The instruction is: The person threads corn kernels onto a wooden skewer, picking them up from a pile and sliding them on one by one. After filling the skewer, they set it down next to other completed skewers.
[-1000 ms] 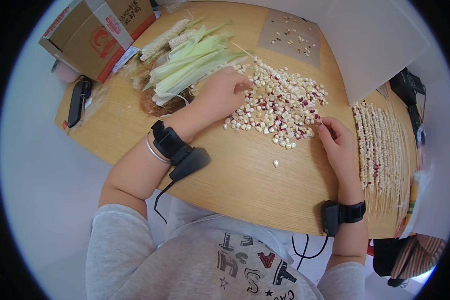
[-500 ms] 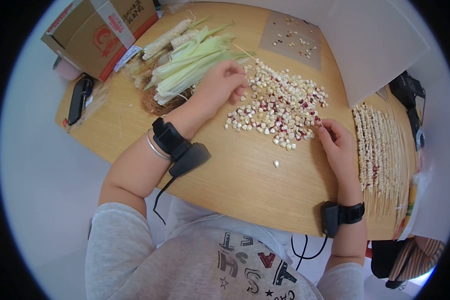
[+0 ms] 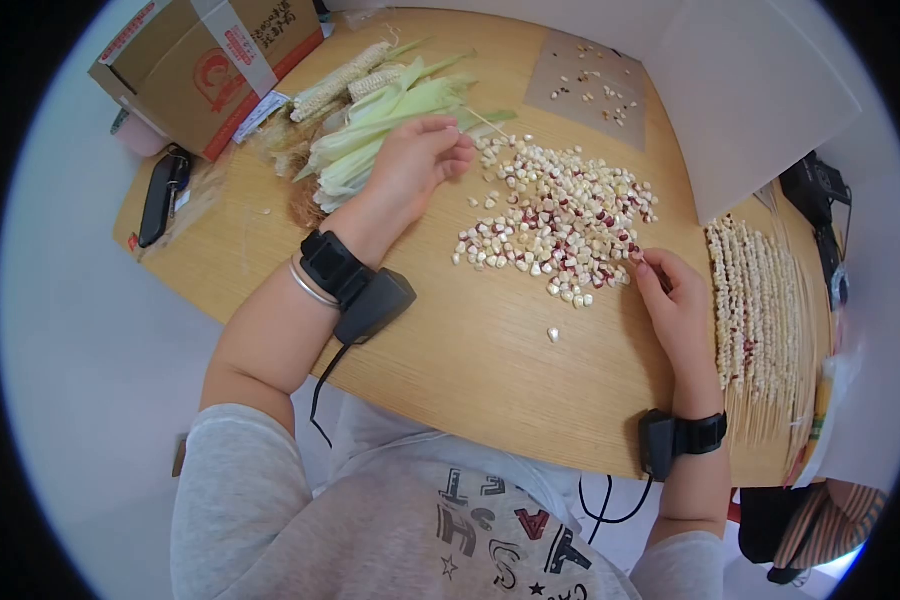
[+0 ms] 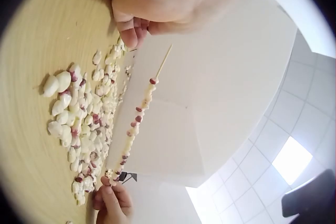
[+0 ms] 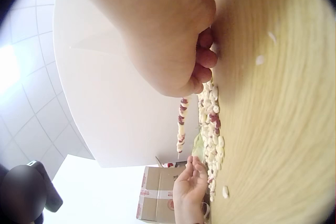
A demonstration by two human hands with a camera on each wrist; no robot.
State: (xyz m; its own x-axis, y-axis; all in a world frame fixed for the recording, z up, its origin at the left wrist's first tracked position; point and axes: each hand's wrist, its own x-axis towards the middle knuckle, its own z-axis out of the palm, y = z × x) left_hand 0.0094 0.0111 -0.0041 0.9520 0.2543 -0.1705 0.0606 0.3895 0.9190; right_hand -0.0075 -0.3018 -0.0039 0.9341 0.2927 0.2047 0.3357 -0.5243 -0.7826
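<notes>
My right hand [image 3: 678, 300] pinches the lower end of a thin wooden skewer [image 4: 165, 60] between thumb and fingers. White and dark red corn kernels [image 4: 139, 118] are threaded along most of it, and its bare tip slants up toward the left. Close to that tip is my left hand [image 3: 420, 165], thumb and fingers bent toward each other; I cannot tell whether a kernel is between them. Below the skewer a pile of loose corn kernels [image 3: 560, 215] spreads over the table, and one single kernel [image 3: 553, 335] lies nearer the body.
Green corn husks [image 3: 370, 135] and bare corncobs [image 3: 342, 80] lie at the back left, beside a cardboard box [image 3: 215, 75]. A row of filled kernel skewers [image 3: 755, 300] lies on the right. Scattered kernels rest on a grey sheet [image 3: 560, 65] at the back, near a white panel [image 3: 750, 100].
My left hand has risen from the kernel pile and moved left and back to near the skewer's tip. My right hand keeps its hold with almost no movement.
</notes>
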